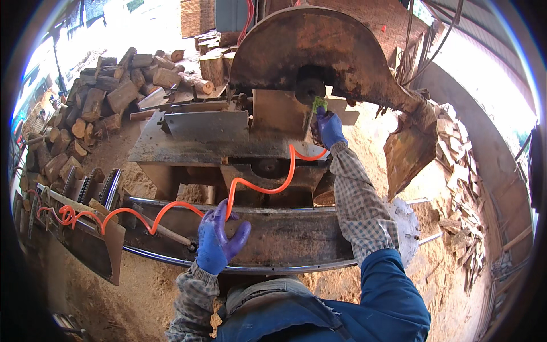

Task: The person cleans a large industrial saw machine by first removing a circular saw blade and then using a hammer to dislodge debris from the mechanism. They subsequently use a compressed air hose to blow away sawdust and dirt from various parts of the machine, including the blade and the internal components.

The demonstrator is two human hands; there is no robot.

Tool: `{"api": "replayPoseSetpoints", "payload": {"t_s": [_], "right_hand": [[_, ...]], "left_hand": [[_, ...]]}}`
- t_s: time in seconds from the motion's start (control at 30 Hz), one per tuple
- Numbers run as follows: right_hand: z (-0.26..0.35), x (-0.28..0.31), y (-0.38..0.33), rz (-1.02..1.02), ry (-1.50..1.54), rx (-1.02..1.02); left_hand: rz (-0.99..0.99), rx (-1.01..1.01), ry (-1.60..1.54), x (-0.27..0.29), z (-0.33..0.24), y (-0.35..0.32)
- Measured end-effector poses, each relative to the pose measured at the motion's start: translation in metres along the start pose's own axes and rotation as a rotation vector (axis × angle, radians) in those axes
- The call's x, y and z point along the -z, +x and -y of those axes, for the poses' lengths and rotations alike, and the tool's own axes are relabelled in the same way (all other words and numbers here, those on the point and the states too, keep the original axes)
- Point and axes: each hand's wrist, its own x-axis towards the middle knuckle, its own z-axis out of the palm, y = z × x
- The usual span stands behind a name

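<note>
Just below the dark hub (309, 89), the right hand (330, 128) pinched a green piece (318, 104); the left hand (219, 236) spread its fingers at the orange hose (293, 162).

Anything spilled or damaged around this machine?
Yes: sawdust-like debris is strewn around the machine, and the large curved guard looks rust-stained. The orange hose also strings across by the left hand, a possible snag.

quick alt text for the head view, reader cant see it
A person's blue-and-purple-gloved right hand holds a small bright green object near a dark cylindrical metal hub under a rusty, curved metal guard. The matching gloved left hand is at a coiled orange hose over a long, brown metal bed. Brown cut logs lie piled at left.
</note>
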Motion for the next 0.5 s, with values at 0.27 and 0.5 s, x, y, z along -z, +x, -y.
{"api": "replayPoseSetpoints", "payload": {"t_s": [0.27, 0.5], "right_hand": [[0.007, 0.002, -0.013, -0.074, -0.086, 0.111], [-0.023, -0.002, 0.016, 0.010, -0.013, 0.010]], "left_hand": [[-0.001, -0.019, 0.024, 0.001, -0.006, -0.006], [0.009, 0.006, 0.020, 0.002, -0.015, -0.010]]}}
